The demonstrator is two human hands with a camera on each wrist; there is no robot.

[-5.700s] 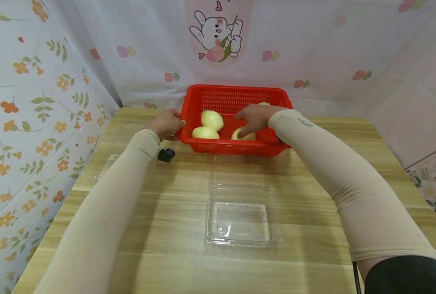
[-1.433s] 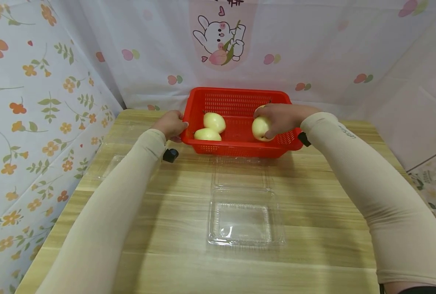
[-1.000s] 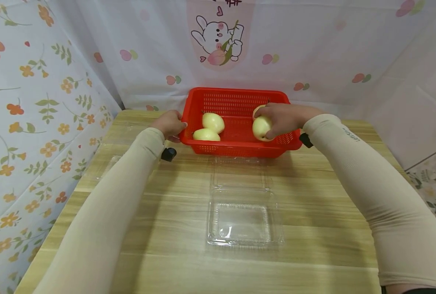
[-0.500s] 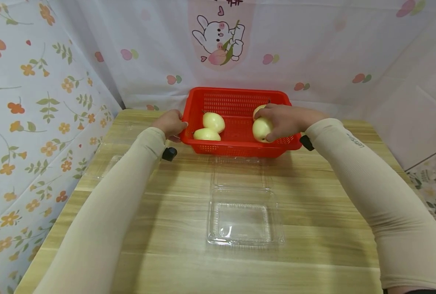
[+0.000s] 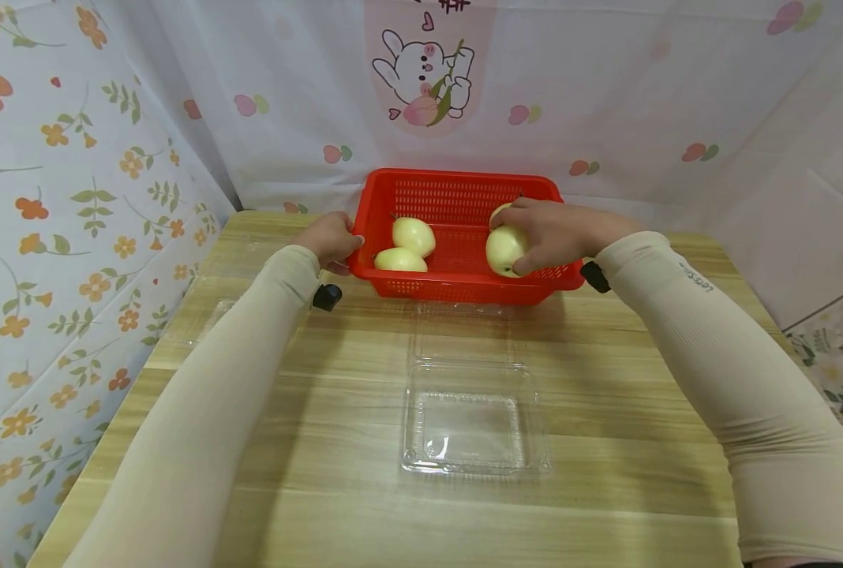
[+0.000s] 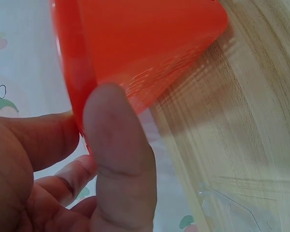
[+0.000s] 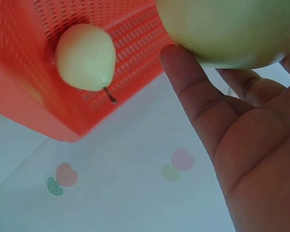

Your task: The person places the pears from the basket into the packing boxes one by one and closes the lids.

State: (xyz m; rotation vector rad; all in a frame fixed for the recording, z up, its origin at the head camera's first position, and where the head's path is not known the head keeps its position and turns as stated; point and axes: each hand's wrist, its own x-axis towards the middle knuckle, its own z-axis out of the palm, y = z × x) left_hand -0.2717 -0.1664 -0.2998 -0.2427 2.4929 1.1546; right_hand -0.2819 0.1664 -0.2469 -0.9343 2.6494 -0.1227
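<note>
The right hand (image 5: 552, 233) curls around a smooth, round pale-yellow pear (image 5: 504, 251) just above the perforated red plastic basket (image 5: 457, 285). The left hand (image 5: 331, 239) pinches the basket's left rim on the wooden table (image 5: 322, 442).

Small dark lettering is seen on the right sleeve (image 5: 695, 278) near the forearm; too small and tilted to be read; red marks are cut off at the top edge of the backdrop cloth (image 5: 457, 6) above the rabbit drawing (image 5: 425, 76); unreadable; no other text is found.
</note>
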